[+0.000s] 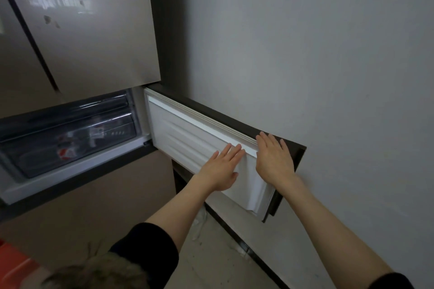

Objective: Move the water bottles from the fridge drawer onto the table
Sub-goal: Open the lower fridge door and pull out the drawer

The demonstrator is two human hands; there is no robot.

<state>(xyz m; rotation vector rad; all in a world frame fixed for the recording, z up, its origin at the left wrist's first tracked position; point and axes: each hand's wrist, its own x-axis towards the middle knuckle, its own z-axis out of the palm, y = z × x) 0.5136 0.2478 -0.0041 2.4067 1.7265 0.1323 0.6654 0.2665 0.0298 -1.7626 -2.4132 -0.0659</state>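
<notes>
The fridge's small lower door stands swung open to the right, its white inner panel facing me. My left hand lies flat with straight fingers on that white panel. My right hand rests flat over the door's top edge near its outer end. Behind the opening sits a dark see-through drawer. Inside it I make out water bottles with red and white labels, blurred through the plastic. Neither hand holds anything.
The tall upper fridge door is closed above. A grey wall runs close along the right, just behind the open door. Pale floor shows below, and something red-orange lies at the bottom left.
</notes>
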